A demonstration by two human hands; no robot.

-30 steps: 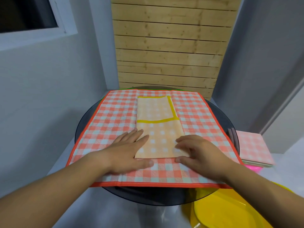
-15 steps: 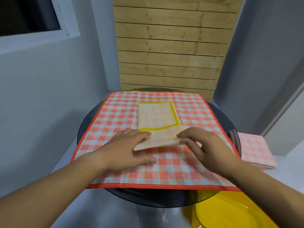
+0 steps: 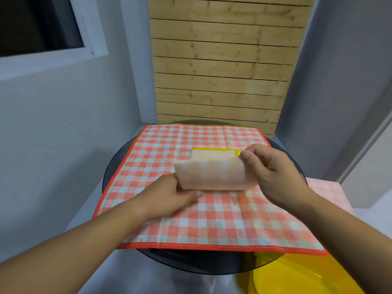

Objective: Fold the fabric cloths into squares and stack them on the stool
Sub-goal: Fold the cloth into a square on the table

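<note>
A pale orange checked cloth with a yellow border (image 3: 212,172) is being folded away from me, its near half lifted and curled over the far half. My right hand (image 3: 269,172) pinches its right edge near the top. My left hand (image 3: 169,192) holds its lower left corner against the spread cloth. Under it lies a large red-and-white checked cloth (image 3: 212,221), spread flat on a round dark glass table (image 3: 114,166). At the right edge, lower down, sits a stack of folded pink checked cloths (image 3: 326,192); the surface under the stack is hidden.
A yellow plastic seat (image 3: 292,274) sits below the table's near right rim. A grey wall with a window (image 3: 42,28) is on the left, a wooden slat panel (image 3: 222,60) is behind the table, and a grey wall stands at right.
Both hands lifted the near end of the orange cloth off the table and carried it away from me over the far half. The view tilted down slightly.
</note>
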